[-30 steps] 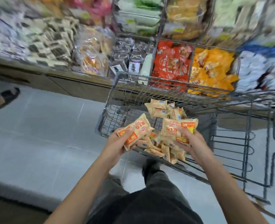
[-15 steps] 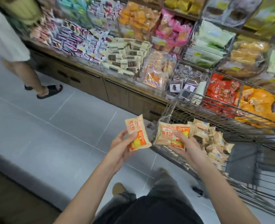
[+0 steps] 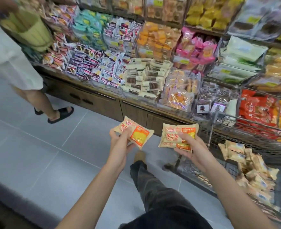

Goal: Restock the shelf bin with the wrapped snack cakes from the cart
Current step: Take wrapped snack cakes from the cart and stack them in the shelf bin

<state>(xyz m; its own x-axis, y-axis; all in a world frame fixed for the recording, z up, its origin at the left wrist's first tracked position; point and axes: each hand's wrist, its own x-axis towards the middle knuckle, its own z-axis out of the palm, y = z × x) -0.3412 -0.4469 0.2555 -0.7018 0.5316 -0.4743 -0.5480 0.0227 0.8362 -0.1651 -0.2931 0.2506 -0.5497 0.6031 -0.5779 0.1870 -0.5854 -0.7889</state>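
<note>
Two snack cakes (image 3: pixel 134 133) gripped, long axes tilted

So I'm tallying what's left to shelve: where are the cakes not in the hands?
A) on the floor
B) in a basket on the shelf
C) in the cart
C: the loose cakes lie heaped in the wire cart, to the right of the right hand.

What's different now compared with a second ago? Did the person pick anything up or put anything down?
Both hands, left hand and right hand, came up out of the cart and away to its left, each carrying its snack cakes, and now hang over the floor facing the shelf. Nothing was picked up or let go: the left cake pack and right cake packs are gripped as before. The pile of cakes stayed in the cart.
</note>
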